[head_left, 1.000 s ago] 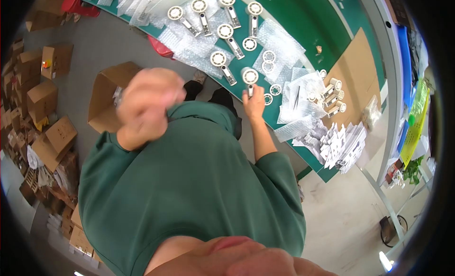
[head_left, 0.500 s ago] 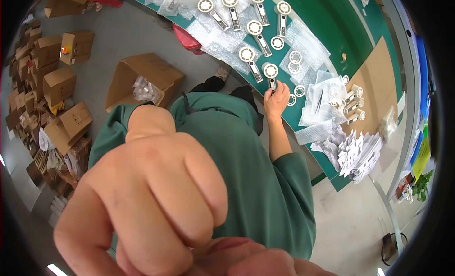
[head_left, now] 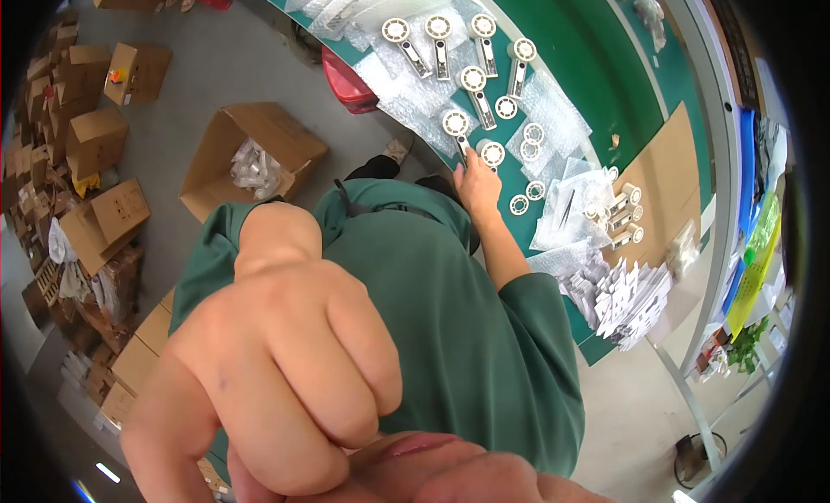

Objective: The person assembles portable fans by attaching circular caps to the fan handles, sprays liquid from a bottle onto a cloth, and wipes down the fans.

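Observation:
My left hand is large and close to the camera, just before my face. Its fingers are curled, and anything inside them is hidden. At the near edge of the green table, my right hand has its thumb and index finger closed at the lower handle of a white round-headed device. Right beside those fingers lies another such device. Several more devices rest farther up, partly on bubble wrap. Loose white rings lie to the right of my right hand.
Tweezers lie on plastic bags, with small white parts on a cardboard sheet beyond. A paper stack sits at the table's corner. An open carton stands on the floor at left, near a red stool.
My left hand has come up from the side to near the camera. My right hand has shifted from the lower device to the handle of the one beside it. The view has also shifted.

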`<state>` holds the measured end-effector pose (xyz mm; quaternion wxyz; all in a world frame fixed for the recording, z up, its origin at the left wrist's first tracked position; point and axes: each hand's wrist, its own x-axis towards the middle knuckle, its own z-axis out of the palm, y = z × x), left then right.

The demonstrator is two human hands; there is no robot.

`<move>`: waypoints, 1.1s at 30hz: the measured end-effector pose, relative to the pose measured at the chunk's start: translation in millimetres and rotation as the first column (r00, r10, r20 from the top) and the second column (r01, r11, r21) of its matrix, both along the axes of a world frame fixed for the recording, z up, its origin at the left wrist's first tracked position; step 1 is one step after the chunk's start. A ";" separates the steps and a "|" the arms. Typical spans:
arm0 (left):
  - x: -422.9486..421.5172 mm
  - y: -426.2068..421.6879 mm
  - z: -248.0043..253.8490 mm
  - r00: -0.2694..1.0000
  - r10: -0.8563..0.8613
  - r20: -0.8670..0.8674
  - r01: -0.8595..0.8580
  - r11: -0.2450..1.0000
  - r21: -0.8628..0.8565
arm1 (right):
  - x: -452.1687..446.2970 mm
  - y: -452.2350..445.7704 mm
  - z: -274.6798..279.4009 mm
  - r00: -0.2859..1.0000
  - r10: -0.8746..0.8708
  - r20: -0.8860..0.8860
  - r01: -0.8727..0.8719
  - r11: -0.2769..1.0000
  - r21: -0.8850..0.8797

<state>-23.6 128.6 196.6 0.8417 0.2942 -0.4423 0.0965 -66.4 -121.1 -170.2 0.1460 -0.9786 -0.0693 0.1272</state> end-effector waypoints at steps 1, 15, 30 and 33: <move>0.0 3.6 0.1 1.000 0.017 0.003 -0.017 1.000 0.003 | 8.6 -0.8 1.2 0.996 0.011 0.094 -0.016 0.998 0.056; 20.2 6.8 5.2 0.981 0.051 0.188 -0.078 0.988 0.135 | 124.1 -38.2 -24.4 0.945 0.048 0.323 -0.089 0.990 0.113; -87.4 2.0 -136.7 0.315 0.691 -0.651 -0.030 0.693 0.721 | 208.2 -32.2 -33.5 0.983 0.176 0.053 -0.179 0.983 0.046; -123.5 4.0 -212.8 0.143 0.895 -0.423 0.225 0.386 0.894 | 212.9 -16.7 -21.5 0.984 0.121 0.133 -0.136 0.985 0.107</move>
